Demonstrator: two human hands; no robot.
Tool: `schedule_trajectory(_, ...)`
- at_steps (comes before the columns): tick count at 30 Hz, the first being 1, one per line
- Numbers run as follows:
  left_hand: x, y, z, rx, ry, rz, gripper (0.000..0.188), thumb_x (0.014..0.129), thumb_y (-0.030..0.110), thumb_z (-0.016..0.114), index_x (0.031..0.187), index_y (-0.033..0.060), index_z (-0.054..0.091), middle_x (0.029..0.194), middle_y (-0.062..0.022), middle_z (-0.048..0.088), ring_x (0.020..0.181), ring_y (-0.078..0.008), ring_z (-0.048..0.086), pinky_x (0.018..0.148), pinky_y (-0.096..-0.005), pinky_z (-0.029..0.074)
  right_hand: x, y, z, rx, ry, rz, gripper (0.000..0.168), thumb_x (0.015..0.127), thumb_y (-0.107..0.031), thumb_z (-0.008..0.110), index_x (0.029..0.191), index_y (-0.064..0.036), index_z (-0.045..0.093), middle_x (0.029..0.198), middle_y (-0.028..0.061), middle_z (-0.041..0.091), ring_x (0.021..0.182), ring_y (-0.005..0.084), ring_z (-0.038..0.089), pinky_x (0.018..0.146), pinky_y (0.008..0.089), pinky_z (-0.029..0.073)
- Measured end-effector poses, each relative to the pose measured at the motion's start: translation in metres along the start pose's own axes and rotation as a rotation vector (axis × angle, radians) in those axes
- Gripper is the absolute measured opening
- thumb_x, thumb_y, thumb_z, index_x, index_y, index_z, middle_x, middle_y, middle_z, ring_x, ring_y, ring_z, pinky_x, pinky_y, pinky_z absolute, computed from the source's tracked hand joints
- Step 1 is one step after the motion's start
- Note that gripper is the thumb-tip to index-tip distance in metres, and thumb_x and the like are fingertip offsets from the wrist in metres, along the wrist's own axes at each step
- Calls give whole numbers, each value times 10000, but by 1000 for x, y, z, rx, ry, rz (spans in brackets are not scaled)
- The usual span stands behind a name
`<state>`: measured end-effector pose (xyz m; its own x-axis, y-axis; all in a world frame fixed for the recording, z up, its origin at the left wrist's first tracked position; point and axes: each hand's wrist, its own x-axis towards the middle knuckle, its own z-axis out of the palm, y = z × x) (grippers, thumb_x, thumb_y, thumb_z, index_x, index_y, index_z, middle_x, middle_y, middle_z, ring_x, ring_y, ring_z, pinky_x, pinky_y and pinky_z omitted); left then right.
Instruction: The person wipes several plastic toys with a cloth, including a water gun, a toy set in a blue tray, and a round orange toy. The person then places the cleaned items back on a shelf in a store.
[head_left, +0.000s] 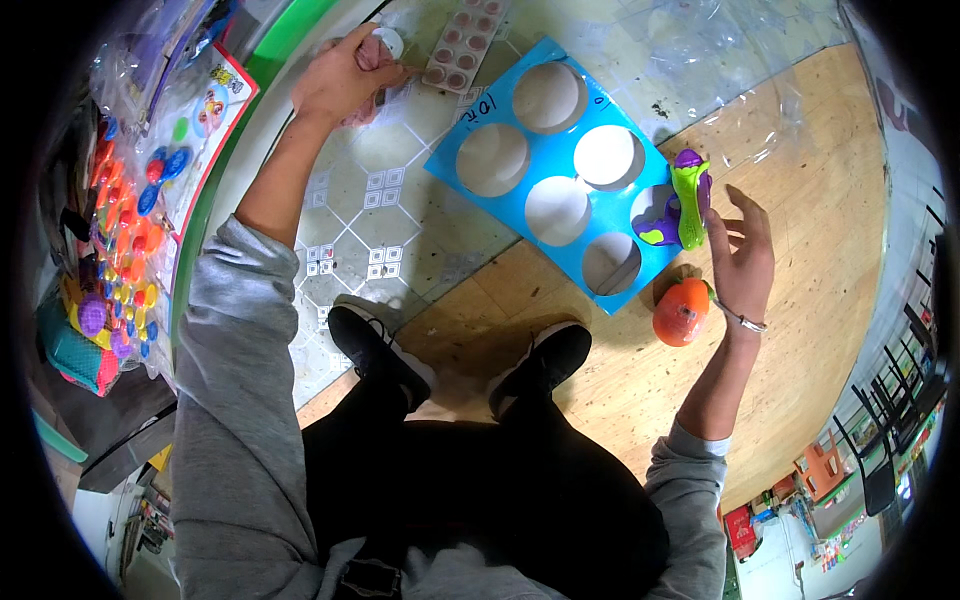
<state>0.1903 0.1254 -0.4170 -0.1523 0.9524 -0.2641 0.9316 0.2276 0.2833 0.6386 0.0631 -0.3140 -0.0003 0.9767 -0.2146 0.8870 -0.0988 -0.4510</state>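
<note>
My left hand (330, 86) is at the upper left, its fingers closed around a pinkish crumpled item (373, 54) that it partly hides; I cannot tell exactly what it is. A white round object (388, 43) shows just beyond the fingers. On the right, my right hand (744, 259) has its fingers apart, beside a purple and green plastic toy (688, 202). Whether the thumb touches that toy is unclear. The toy overlaps the right corner of a blue board (559, 169) with several round holes and handwriting. An orange fruit-shaped toy (681, 313) lies below, near my right wrist.
A blister-like sheet of round pinkish pieces (461, 49) lies above the board. Clear plastic wrapping (757, 112) spreads at the upper right. Packaged colourful toys (127, 240) line the left beside a green edge (214, 161). My black shoes (544, 360) stand on the floor below the board.
</note>
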Motion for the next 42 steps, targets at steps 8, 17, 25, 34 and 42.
schedule_trajectory(8,-39,-2,-20,-367,225,218,592,704,235,772,1254,170,563,1031,-80,556,1012,-210,585,807,-338,486,-16,-40,26,501,-120,-187,255,837,-20,629,1091,-28,602,1079,106,586,852,159,619,694,256,518)
schedule_trajectory(17,-145,137,-61,-490,-119,808,528,710,351,759,1176,190,573,965,-56,551,707,-257,613,592,-320,502,-48,-86,62,730,-341,-394,972,602,-145,833,1398,-49,283,1251,180,477,1061,325,551,871,386,484)
schedule_trajectory(25,-167,162,-32,-687,-344,617,272,806,285,684,975,117,552,759,-49,566,649,-261,592,552,-351,460,-95,-71,70,742,-408,-273,899,614,-190,841,1326,-2,324,1199,192,482,1129,379,504,921,389,432)
schedule_trajectory(34,-160,121,-11,-338,-815,62,222,854,260,625,941,65,565,755,-81,618,684,-203,607,659,-295,470,-114,-55,69,819,-453,-266,928,573,-211,892,1308,-36,354,1256,167,381,1178,314,427,995,362,346)
schedule_trajectory(42,-191,81,4,-435,-1025,57,341,817,383,640,928,73,552,735,-108,623,700,-247,616,653,-358,465,-116,-2,97,359,-42,-151,793,611,-158,824,1278,-44,410,1154,178,499,1091,360,454,908,435,399)
